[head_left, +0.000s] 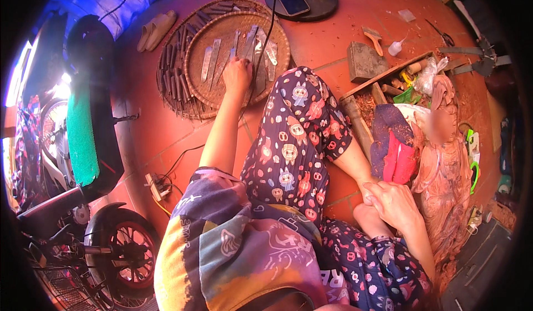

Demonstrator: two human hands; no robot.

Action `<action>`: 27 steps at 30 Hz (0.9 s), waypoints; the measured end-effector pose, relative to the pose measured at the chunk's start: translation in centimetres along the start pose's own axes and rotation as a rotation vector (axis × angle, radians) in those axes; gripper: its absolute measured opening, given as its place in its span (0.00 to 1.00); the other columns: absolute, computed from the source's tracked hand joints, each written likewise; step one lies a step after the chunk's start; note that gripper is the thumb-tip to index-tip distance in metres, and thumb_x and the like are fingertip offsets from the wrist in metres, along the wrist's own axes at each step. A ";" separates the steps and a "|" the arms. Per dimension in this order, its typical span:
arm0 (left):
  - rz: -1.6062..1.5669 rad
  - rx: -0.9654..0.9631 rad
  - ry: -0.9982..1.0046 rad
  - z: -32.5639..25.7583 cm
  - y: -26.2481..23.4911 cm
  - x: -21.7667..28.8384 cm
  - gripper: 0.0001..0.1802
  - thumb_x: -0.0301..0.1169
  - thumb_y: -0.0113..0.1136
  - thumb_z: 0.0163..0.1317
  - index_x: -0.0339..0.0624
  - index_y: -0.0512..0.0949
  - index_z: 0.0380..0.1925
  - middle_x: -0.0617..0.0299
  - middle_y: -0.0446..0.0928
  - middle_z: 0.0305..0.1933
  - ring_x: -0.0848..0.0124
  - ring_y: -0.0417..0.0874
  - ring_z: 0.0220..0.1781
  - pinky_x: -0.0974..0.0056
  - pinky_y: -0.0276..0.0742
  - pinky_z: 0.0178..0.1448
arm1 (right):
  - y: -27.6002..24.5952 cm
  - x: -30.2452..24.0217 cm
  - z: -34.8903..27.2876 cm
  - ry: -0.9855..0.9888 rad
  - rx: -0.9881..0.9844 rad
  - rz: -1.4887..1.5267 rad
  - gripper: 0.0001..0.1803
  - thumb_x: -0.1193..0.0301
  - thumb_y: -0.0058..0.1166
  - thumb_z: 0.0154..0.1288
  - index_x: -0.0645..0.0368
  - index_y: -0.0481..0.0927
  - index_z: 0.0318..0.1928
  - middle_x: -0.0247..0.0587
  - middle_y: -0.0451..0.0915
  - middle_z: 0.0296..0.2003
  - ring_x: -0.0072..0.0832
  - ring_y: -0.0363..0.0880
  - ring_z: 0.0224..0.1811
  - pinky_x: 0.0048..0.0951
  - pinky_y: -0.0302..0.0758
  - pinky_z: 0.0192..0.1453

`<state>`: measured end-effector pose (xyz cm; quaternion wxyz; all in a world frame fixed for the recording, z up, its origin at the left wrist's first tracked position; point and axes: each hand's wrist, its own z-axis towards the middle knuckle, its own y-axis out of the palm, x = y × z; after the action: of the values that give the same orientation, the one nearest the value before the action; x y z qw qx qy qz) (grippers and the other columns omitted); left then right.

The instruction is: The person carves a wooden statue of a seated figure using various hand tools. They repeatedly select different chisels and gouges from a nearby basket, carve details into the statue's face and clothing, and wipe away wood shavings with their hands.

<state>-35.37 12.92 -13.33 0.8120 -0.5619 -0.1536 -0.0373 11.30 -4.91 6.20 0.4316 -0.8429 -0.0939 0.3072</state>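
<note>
My left hand reaches over a round woven tray, its fingers closed at the near end of a narrow metal blade. Flat metal blades lie around it on the tray. Beneath the tray is a wider woven basket, where many dark-handled tools lie along the left and far sides. My right hand rests on my lower leg by the ankle, fingers laid over it, with no tool in it. Right of this hand lies a carved wooden figure.
A wooden box holds shavings, tools and a plastic bag. Beside it are a stone block, a brush and a red cloth. A phone lies on a round black base. A motorbike stands left, near a power strip.
</note>
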 end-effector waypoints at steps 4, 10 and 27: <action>0.147 -0.036 -0.003 0.5 0.2 0.3 0.12 0.37 0.67 0.59 0.39 0.86 0.32 0.45 0.83 0.38 0.47 0.87 0.38 0.49 0.83 0.42 | -0.3 -0.3 0.1 0.018 -0.017 0.001 0.16 0.66 0.56 0.67 0.56 0.82 0.54 0.53 0.84 0.41 0.51 0.84 0.41 0.49 0.80 0.44; 0.392 -0.310 -0.014 2.9 1.7 1.4 0.11 0.34 0.64 0.56 0.38 0.87 0.32 0.44 0.85 0.37 0.46 0.88 0.41 0.49 0.86 0.46 | -0.3 -0.2 -0.1 0.025 -0.022 0.002 0.17 0.67 0.56 0.67 0.56 0.81 0.54 0.53 0.84 0.42 0.51 0.84 0.42 0.49 0.79 0.45; -1.341 -0.499 -0.218 -3.7 -16.0 12.2 0.10 0.33 0.64 0.69 0.39 0.77 0.42 0.71 0.78 0.30 0.83 0.76 0.27 0.73 0.76 0.34 | -2.3 -2.0 0.2 -0.182 0.516 0.226 0.15 0.71 0.60 0.64 0.61 0.83 0.51 0.50 0.85 0.37 0.47 0.85 0.37 0.42 0.82 0.42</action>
<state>-26.77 5.03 3.44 0.4418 -0.5159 -0.5324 -0.5052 9.84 -4.20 8.76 0.5846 -0.6794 0.0434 0.4414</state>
